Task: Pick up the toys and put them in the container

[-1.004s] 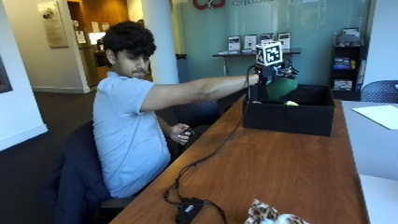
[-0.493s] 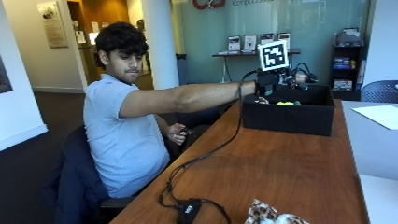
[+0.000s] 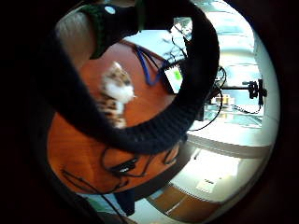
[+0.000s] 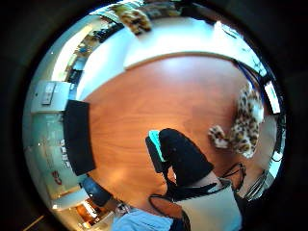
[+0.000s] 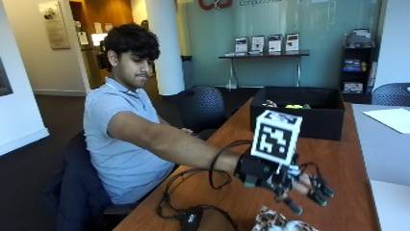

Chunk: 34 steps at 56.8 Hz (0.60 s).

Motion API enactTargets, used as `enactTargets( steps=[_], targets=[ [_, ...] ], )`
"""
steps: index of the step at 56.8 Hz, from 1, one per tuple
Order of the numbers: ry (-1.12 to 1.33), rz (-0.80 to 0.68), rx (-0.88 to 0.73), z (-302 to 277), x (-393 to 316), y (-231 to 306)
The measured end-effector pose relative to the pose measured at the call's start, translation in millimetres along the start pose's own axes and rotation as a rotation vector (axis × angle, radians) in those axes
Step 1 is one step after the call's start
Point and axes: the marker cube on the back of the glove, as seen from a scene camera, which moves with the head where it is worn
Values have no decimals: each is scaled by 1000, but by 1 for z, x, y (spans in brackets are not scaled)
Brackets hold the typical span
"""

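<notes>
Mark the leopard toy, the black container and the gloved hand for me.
leopard toy (image 4: 245, 122): thumb side palm view, spotted body.
black container (image 5: 307, 122): outside view, front wall.
gloved right hand (image 5: 275, 175): outside view, back of the hand.

It looked like an office lobby; a frosted glass wall (image 5: 282, 29) carried lettering; framed notices stood on a narrow console table (image 5: 264, 55); mesh office chairs (image 5: 200, 103) waited beside the long wooden table (image 5: 346, 168).

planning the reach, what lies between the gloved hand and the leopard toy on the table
Nothing: the outside view shows only bare wooden table between the gloved right hand and the leopard toy just below it.
</notes>
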Motion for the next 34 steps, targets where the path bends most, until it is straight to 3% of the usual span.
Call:
enactTargets(
  steps=[8,14,21,34],
  targets=[
    [-65,89,-116,63,37,-6],
    [-191,35,-185,106,38,-6],
    [-218,6,-11,118,29,-11],
    [-79,-15,123,105,19,-17]
  ],
)
